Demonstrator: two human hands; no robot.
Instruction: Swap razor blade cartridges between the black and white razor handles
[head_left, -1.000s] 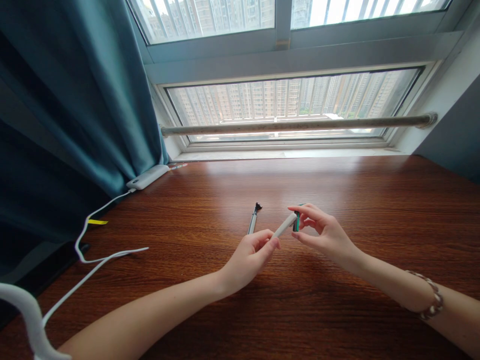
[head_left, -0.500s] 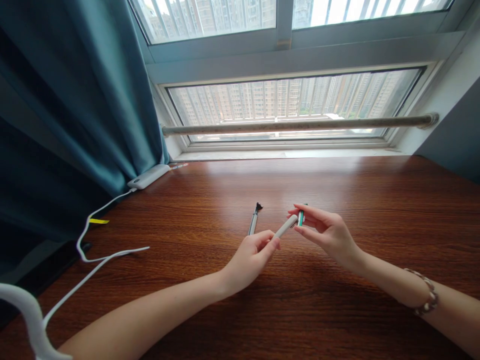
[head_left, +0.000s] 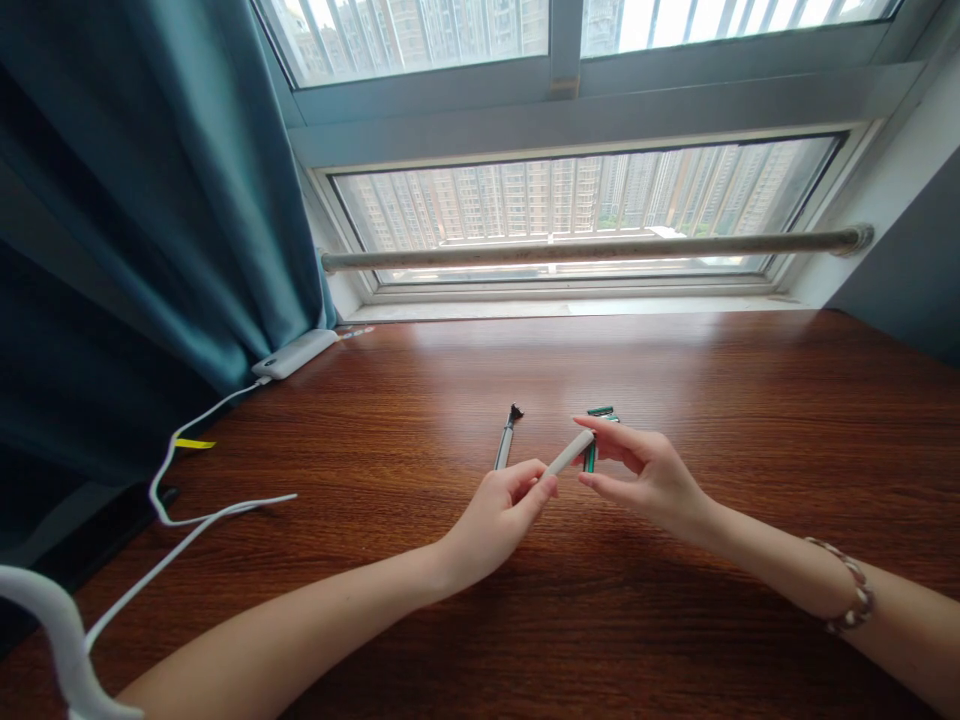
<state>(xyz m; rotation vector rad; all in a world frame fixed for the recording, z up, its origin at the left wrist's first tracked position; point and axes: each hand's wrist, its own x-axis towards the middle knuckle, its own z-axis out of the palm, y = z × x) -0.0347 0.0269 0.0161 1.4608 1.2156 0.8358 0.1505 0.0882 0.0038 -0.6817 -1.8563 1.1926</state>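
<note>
My left hand (head_left: pixel 495 520) is closed around the handle of a small white brush (head_left: pixel 568 454), which slants up to the right. Its bristles are turned out of sight. Between the thumb and fingers of my right hand (head_left: pixel 658 475) stands a green-striped razor cartridge (head_left: pixel 589 459), right at the brush head; whether the bristles press on it is hidden. A silver and black razor handle (head_left: pixel 506 442) lies on the table just beyond my left hand. More green and dark razor cartridges (head_left: pixel 600 411) rest behind my right fingers, partly covered by them.
The brown wooden table (head_left: pixel 420 380) reaches to the window sill. At the left lie a white power bank (head_left: pixel 296 355), a white cable (head_left: pixel 187 520) and a yellow strip (head_left: pixel 196 443), with a curtain (head_left: pixel 225 200) behind. A curved white object (head_left: pixel 56 640) stands front left.
My right hand has shifted slightly left, bringing the razor cartridge lower beside the brush head. The brush has rolled so its bristles no longer show. Cartridges on the table behind have come into view.
</note>
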